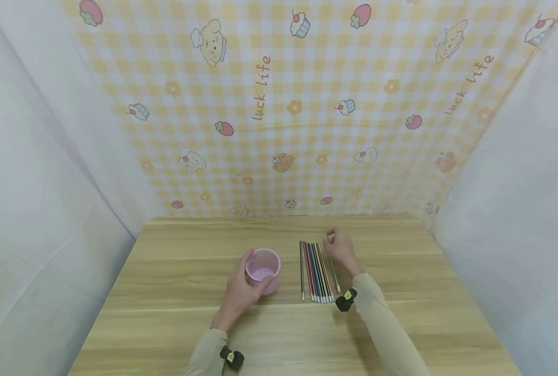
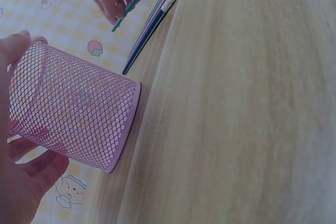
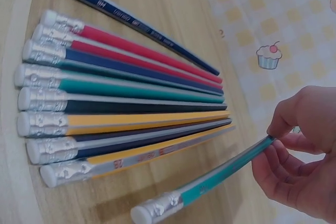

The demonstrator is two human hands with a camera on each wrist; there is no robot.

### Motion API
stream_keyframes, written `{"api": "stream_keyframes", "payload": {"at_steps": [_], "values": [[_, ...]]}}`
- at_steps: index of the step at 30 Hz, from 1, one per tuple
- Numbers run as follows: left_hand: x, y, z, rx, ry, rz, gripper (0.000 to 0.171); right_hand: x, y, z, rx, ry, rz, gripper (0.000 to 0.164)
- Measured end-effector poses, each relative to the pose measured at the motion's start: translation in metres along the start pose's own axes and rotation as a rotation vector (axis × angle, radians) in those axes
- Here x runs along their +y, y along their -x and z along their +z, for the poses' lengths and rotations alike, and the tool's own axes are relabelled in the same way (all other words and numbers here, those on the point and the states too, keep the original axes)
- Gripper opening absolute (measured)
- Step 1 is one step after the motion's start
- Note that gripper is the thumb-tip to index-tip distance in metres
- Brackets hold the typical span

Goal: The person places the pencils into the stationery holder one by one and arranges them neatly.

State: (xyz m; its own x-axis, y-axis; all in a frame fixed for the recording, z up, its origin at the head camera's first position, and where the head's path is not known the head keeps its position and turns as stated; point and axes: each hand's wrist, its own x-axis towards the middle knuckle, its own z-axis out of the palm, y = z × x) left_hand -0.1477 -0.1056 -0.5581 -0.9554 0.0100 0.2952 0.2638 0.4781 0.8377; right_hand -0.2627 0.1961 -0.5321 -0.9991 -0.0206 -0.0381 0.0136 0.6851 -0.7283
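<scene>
A pink mesh pen cup (image 1: 263, 272) stands upright on the wooden table, and my left hand (image 1: 241, 287) grips it round the side near the rim. In the left wrist view the cup's mesh wall (image 2: 79, 103) shows with fingers behind it. My right hand (image 1: 341, 247) pinches a green pencil (image 3: 220, 174) by the end away from its white eraser. To the left of that hand lies a row of several pencils (image 1: 317, 271) in red, blue, green, black and yellow, erasers toward me. One dark blue pencil (image 3: 136, 22) lies slightly apart from the row.
The wood-grain table (image 1: 166, 313) runs back to a yellow checked cloth (image 1: 307, 130) with cartoon prints. White sheets hang at the left (image 1: 34, 183) and right (image 1: 518, 209) sides.
</scene>
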Motion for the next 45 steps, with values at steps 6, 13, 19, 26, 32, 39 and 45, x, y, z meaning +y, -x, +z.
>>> {"api": "stream_keyframes", "payload": {"at_steps": [6,13,19,26,32,39,45], "values": [[-0.001,0.000,0.001,0.000,-0.008,-0.001,0.090,-0.008,0.003,-0.004,0.020,-0.030,-0.022,0.043],[0.001,-0.003,0.003,-0.028,0.003,-0.030,0.092,-0.020,0.004,-0.008,0.084,-0.067,-0.077,0.041],[0.002,-0.006,0.005,-0.026,0.018,-0.015,0.092,-0.036,0.006,-0.013,0.089,-0.110,-0.079,0.042],[0.003,-0.008,0.006,-0.033,0.044,-0.036,0.093,-0.059,0.012,-0.021,0.110,-0.188,-0.114,0.044],[-0.002,-0.011,0.011,-0.023,0.073,-0.023,0.093,-0.083,0.019,-0.027,0.148,-0.219,-0.173,0.044],[-0.009,-0.010,0.017,0.001,0.123,0.013,0.088,-0.112,0.028,-0.032,0.192,-0.257,-0.248,0.039],[-0.011,-0.010,0.019,0.004,0.154,0.004,0.085,-0.138,0.039,-0.030,0.275,-0.339,-0.344,0.036]]}}
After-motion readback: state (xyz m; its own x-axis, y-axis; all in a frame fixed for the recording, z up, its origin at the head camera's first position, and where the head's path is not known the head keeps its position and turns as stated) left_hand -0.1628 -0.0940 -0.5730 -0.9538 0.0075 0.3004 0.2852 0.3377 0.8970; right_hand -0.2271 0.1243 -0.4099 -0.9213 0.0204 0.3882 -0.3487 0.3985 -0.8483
